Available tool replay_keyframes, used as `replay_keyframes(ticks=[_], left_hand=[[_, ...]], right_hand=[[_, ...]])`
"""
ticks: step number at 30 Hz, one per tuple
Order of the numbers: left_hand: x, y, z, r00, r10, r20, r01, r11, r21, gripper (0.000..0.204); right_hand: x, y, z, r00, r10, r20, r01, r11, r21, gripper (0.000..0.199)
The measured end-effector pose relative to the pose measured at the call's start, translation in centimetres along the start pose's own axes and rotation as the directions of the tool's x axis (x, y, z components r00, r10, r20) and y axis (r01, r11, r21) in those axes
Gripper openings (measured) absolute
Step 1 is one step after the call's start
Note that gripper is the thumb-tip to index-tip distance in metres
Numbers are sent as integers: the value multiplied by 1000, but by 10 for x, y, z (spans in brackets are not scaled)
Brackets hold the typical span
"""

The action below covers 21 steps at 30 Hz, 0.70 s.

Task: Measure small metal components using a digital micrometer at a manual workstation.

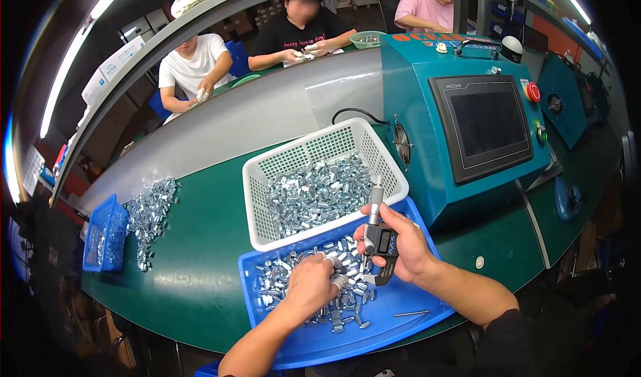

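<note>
My right hand (408,249) grips a digital micrometer (382,241) with a dark display body and a silver thimble pointing up. Its frame end hangs over a blue tray (400,308). Down among small shiny metal cylinders (277,274) in that tray is my left hand (312,283), its fingers curled inward and pale covers on some fingertips. What those fingertips hold, if anything, I cannot make out. Beside the tray's right side, on its floor, lies a thin metal rod (410,313).
A white perforated basket (257,220) full of similar cylinders stands behind the tray. Left, a small blue basket (100,243) sits by a loose heap of parts (152,210). A teal machine (417,76) with a dark screen (486,124) occupies the right. Three people work across the grey panel (267,120).
</note>
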<state>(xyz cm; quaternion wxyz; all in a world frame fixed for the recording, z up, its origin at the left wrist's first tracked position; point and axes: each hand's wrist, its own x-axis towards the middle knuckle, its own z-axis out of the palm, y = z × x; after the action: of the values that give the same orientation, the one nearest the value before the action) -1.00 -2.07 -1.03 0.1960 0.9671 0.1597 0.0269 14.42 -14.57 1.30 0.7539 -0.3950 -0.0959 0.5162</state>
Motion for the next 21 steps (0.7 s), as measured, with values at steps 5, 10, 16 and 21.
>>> replay_keyframes(ticks=[5,10,16,21], left_hand=[[2,-6,8,1000,11,-3,-11,999,41,20],[3,-7,3,999,-3,-38,0,998,-63,17],[10,0,-11,992,-124,10,93,690,-718,14],[5,0,-6,994,-96,59,95,425,-900,29]], right_hand=[[-1,1,-1,1000,0,1,-1,1000,25,42],[2,1,1,1000,17,-8,-17,1000,24,44],[7,-3,-5,1000,4,-19,-4,999,34,47],[5,-2,-4,1000,0,-18,0,1000,24,48]])
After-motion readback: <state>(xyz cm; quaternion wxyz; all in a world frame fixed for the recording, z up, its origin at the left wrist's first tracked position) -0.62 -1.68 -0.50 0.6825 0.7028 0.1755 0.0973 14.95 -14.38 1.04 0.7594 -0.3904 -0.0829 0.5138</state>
